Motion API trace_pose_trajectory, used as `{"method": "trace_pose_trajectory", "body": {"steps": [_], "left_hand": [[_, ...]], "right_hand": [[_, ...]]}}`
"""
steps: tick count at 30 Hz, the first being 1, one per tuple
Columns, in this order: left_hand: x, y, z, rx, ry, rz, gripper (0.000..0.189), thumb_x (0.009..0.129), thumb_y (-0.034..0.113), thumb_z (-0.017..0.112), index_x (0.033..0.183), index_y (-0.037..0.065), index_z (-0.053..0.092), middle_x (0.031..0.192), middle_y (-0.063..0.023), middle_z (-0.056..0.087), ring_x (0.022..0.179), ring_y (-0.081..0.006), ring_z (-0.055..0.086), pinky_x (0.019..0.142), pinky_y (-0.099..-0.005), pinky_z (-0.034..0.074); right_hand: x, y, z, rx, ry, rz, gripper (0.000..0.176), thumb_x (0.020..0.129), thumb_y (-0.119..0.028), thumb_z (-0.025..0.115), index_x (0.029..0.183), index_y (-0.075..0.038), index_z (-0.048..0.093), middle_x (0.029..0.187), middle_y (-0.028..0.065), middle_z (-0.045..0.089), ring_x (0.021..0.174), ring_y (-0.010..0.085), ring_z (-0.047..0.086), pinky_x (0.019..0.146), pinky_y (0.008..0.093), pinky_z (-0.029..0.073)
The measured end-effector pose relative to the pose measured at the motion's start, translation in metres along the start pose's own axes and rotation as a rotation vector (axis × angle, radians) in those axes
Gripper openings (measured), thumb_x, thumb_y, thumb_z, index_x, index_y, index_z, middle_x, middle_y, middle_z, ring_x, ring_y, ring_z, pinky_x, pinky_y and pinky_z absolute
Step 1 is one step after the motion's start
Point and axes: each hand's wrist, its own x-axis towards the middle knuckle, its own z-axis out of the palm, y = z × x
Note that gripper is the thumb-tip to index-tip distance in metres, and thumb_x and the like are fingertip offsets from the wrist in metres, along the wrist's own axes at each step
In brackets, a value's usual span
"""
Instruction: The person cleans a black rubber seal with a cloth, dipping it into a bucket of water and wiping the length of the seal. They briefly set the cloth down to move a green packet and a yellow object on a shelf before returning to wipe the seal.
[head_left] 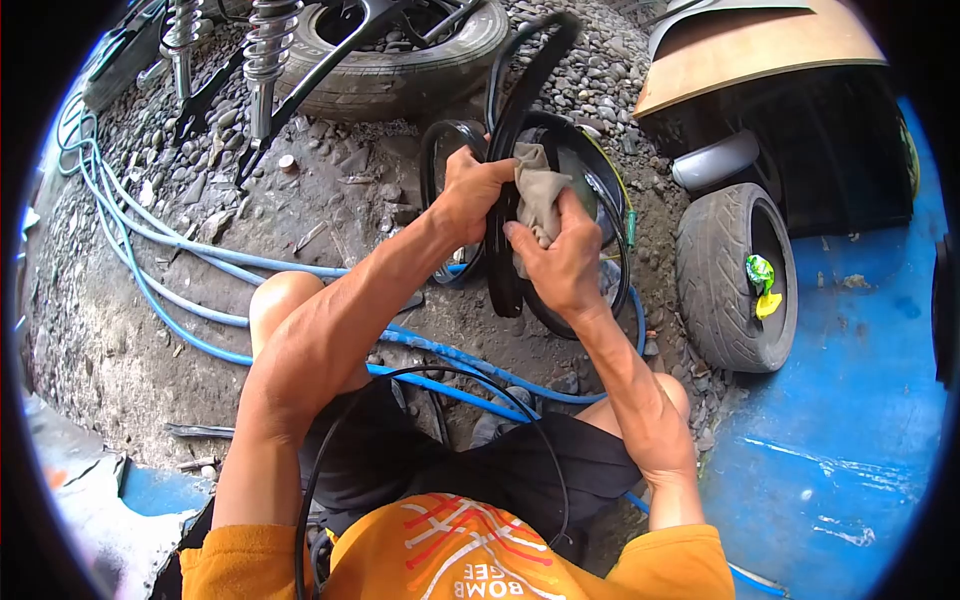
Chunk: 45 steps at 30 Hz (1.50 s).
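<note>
While the left hand (470, 198) is wrapped around a black strip (504, 272) held in front of the knees (284, 297), the right hand (564, 255) pinches a rag (541, 192) against it. Blue hose (300, 266) lies on the stony ground (110, 385) beneath the forearms (350, 287); one tyre (715, 280) stands at right, a second tyre (400, 85) lies beyond.

Grey stony ground (120, 390): bright, soft daylight from outside the view; faint-edged shadows
Pale crumpled sheet (80, 500): glare at lower left, washed nearly white
Shiny coiled steel spring (268, 55): crisp highlights
Glossy black flexible strip (503, 270): thin sheen, detail mostly lost
Beige crumpled cloth (543, 190): in focus, folds distinct
Black-sided, wooden-topped box (790, 140): deep shade
Edges: strong fisheye bending, bluish fringe at left, black corners
</note>
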Motion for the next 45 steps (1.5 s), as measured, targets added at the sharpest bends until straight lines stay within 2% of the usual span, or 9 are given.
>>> {"method": "trace_pose_trajectory", "body": {"steps": [2, 6, 16, 22, 28, 33, 36, 41, 45], "left_hand": [[0.005, 0.0, -0.002, -0.008, -0.016, -0.001, 0.061, 0.081, 0.0, 0.075, 0.118, -0.008, 0.028, 0.099, -0.0205, 0.061, 0.079, -0.027, 0.071, 0.063, -0.044, 0.063], [0.003, 0.008, 0.001, -0.004, -0.019, 0.051, 0.04, 0.079, -0.001, 0.075, 0.106, -0.007, 0.045, 0.088, -0.0142, 0.065, 0.075, -0.0225, 0.07, 0.061, -0.0392, 0.061], [0.002, 0.011, 0.009, 0.028, -0.14, 0.023, 0.01, 0.08, 0.003, 0.073, 0.077, 0.001, 0.064, 0.068, -0.006, 0.063, 0.057, -0.0137, 0.06, 0.052, -0.0285, 0.05], [0.008, 0.019, 0.004, 0.013, -0.126, 0.121, 0.016, 0.08, 0.005, 0.076, 0.078, 0.0, 0.061, 0.068, -0.0068, 0.062, 0.055, -0.014, 0.059, 0.05, -0.0288, 0.049], [0.011, 0.066, -0.004, 0.022, -0.254, 0.171, 0.013, 0.092, 0.008, 0.066, 0.087, -0.001, 0.057, 0.077, -0.0057, 0.057, 0.062, -0.012, 0.055, 0.056, -0.0266, 0.047], [0.007, 0.074, -0.008, 0.123, -0.25, 0.241, 0.013, 0.091, 0.008, 0.067, 0.088, 0.0, 0.057, 0.077, -0.0049, 0.057, 0.061, -0.0114, 0.054, 0.056, -0.026, 0.047], [0.009, 0.078, -0.011, 0.128, -0.302, 0.245, 0.013, 0.09, 0.009, 0.067, 0.088, 0.0, 0.057, 0.076, -0.0044, 0.056, 0.06, -0.0113, 0.054, 0.056, -0.0265, 0.047], [-0.004, 0.082, -0.004, 0.251, -0.329, 0.213, 0.017, 0.09, 0.01, 0.071, 0.098, 0.001, 0.059, 0.073, -0.004, 0.056, 0.058, -0.0115, 0.056, 0.054, -0.0259, 0.045], [-0.001, 0.073, -0.002, 0.423, -0.407, 0.247, 0.017, 0.086, 0.009, 0.074, 0.095, -0.001, 0.064, 0.07, -0.0048, 0.062, 0.054, -0.0111, 0.057, 0.05, -0.0252, 0.046]], "right_hand": [[-0.001, -0.001, 0.002, 0.064, 0.001, 0.037, 0.038, 0.074, -0.009, 0.077, 0.105, 0.004, 0.058, 0.092, 0.0223, 0.067, 0.084, 0.0401, 0.068, 0.073, 0.0436, 0.052], [-0.005, 0.013, -0.004, 0.07, -0.134, 0.049, 0.033, 0.077, -0.005, 0.07, 0.106, 0.004, 0.059, 0.093, 0.0235, 0.067, 0.085, 0.039, 0.069, 0.075, 0.0411, 0.053], [0.009, 0.01, -0.005, 0.408, 0.072, 0.057, 0.036, 0.081, -0.002, 0.065, 0.116, 0.005, 0.063, 0.1, 0.0122, 0.07, 0.089, 0.0165, 0.066, 0.079, 0.0315, 0.053], [-0.013, 0.012, 0.003, 0.219, -0.086, 0.028, 0.035, 0.074, -0.004, 0.068, 0.108, 0.004, 0.061, 0.094, 0.0175, 0.068, 0.082, 0.0274, 0.067, 0.077, 0.0365, 0.053], [-0.033, 0.015, 0.001, 0.247, -0.556, 0.087, 0.021, 0.073, -0.002, 0.062, 0.094, 0.001, 0.058, 0.082, 0.0075, 0.062, 0.077, 0.0138, 0.058, 0.074, 0.0341, 0.052], [-0.02, 0.026, -0.011, -0.131, -0.648, -0.158, 0.03, 0.066, -0.006, 0.065, 0.096, -0.003, 0.063, 0.088, 0.0195, 0.069, 0.086, 0.0429, 0.065, 0.073, 0.0484, 0.052], [-0.019, 0.042, -0.019, -0.421, -0.753, -0.096, 0.029, 0.067, -0.008, 0.065, 0.096, -0.006, 0.066, 0.087, 0.0187, 0.069, 0.084, 0.0414, 0.067, 0.074, 0.0495, 0.053], [0.005, 0.08, -0.058, -0.359, -0.318, 0.051, 0.027, 0.067, -0.008, 0.066, 0.093, 0.0, 0.064, 0.084, 0.0233, 0.068, 0.08, 0.0381, 0.069, 0.071, 0.0419, 0.054], [0.025, 0.072, -0.081, 0.186, -0.062, 0.224, 0.03, 0.074, 0.0, 0.063, 0.104, 0.004, 0.068, 0.088, 0.0084, 0.072, 0.077, 0.0206, 0.071, 0.074, 0.0344, 0.057]]}}
